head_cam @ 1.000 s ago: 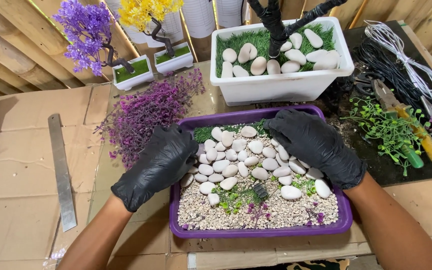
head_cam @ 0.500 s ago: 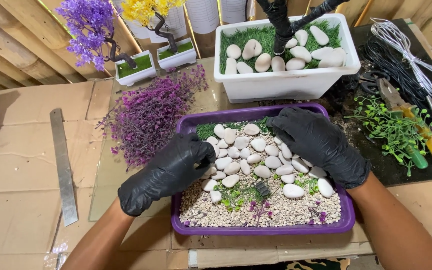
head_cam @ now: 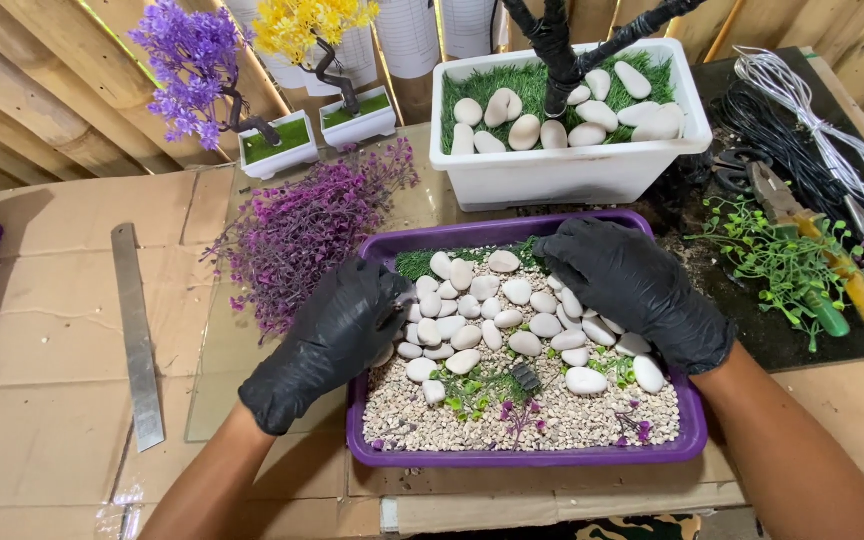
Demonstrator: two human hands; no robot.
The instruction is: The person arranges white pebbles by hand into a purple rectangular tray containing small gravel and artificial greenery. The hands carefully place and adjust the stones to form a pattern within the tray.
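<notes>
While both gloved hands rest open on white stones [head_cam: 492, 320] in the purple tray [head_cam: 542, 458], left hand [head_cam: 337, 335] and right hand [head_cam: 632, 285] grip nothing.

Two hands in black disposable gloves, left hand [head_cam: 327, 340] and right hand [head_cam: 632, 290], thin glossy material wrinkled over the knuckles and fingers, cuffs ending at the wrists, forearms bare below with no sleeves visible
</notes>
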